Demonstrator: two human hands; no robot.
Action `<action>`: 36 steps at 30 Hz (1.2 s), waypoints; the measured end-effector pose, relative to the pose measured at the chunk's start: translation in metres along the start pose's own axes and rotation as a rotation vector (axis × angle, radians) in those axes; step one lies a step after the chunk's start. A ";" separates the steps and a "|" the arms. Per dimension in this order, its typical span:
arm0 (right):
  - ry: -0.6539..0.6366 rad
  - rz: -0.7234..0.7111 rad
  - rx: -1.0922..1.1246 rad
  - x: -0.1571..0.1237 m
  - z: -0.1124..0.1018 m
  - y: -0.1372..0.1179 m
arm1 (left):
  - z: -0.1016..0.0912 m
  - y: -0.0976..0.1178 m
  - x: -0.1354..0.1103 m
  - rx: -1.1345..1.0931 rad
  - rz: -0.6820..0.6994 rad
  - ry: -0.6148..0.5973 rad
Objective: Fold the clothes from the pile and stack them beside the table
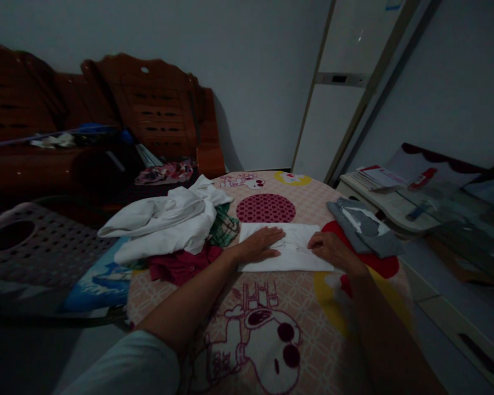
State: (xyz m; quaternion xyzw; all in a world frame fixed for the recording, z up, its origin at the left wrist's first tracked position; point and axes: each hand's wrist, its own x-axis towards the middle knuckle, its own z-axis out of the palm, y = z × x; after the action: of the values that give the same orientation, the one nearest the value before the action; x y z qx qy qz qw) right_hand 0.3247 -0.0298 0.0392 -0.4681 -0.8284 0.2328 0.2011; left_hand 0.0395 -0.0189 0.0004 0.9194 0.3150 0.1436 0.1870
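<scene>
A white garment [288, 263], folded into a flat rectangle, lies on a round table with a patterned cloth [239, 291]. My left hand [261, 244] rests flat on its left half, fingers stretched toward the middle. On the right half, my right hand [325, 247] has its fingers curled against the fabric; whether they pinch a bit of it is hard to make out. Left of the garment is a loose heap of white clothes [173, 219], with a dark red piece [185, 263] and a green checked piece [224, 225] under it.
Grey folded clothing [362, 227] lies on a red piece [385, 266] at the table's right. Wooden chairs [148, 104] stand behind on the left, near a perforated plastic chair [45, 241]. A cabinet with papers [379, 178] is at the right.
</scene>
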 end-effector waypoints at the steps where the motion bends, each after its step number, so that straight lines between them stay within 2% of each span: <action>1: -0.015 -0.015 0.004 0.000 -0.001 0.000 | -0.001 0.000 -0.001 -0.009 0.001 -0.003; 8: 0.000 -0.010 -0.028 -0.002 -0.001 -0.005 | 0.001 0.003 0.000 0.015 0.021 -0.035; 17: -0.001 0.008 -0.231 -0.003 0.003 -0.011 | 0.007 0.007 -0.005 0.060 0.059 -0.008; 22: 0.059 -0.009 -0.186 -0.003 0.006 -0.010 | 0.006 0.010 -0.006 0.076 0.060 -0.011; 29: 0.057 -0.010 -0.325 0.001 0.014 -0.007 | 0.009 0.009 -0.005 0.091 0.052 -0.020; 36: 0.081 -0.097 -0.406 0.005 0.020 -0.017 | 0.010 0.007 -0.005 0.088 0.075 -0.001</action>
State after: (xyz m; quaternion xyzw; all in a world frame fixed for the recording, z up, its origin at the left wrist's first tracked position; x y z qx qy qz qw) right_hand 0.2997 -0.0375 0.0336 -0.4676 -0.8711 0.0320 0.1467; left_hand 0.0426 -0.0295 -0.0064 0.9380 0.2862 0.1358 0.1409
